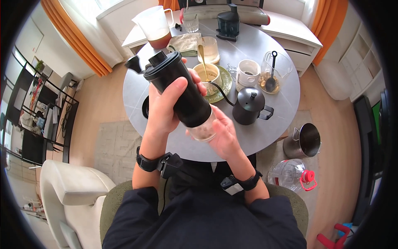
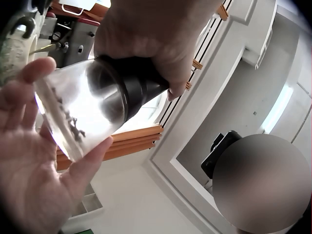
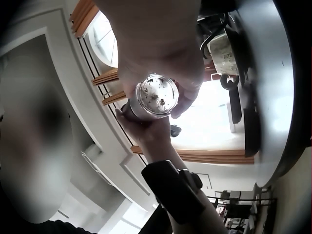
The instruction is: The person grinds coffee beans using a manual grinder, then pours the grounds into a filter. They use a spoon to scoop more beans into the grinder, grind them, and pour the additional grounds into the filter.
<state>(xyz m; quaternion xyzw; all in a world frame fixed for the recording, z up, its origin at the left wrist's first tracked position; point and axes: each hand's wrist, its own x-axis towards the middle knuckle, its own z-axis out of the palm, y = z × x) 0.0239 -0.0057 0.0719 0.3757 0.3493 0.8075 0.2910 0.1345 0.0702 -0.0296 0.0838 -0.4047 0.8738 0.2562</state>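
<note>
Tilted over the near side of the table is a black manual coffee grinder (image 1: 185,93) with its crank at the upper left. My left hand (image 1: 166,103) is wrapped round the grinder's body. Fingers and thumb of my right hand (image 1: 224,135) hold the clear catch jar (image 1: 203,129) at the lower end. In the left wrist view, dark bits lie along the bottom of this jar (image 2: 80,109), which meets the black body. The right wrist view looks at the jar's base (image 3: 157,95), with specks showing inside.
A black gooseneck kettle (image 1: 248,107) stands right of the hands. Behind them, a cup (image 1: 209,81) with a gold spoon sits on a green plate (image 1: 226,85). A white mug (image 1: 248,70), a glass pitcher (image 1: 284,66) with a black scoop, and a jug of brown liquid (image 1: 159,39) stand around.
</note>
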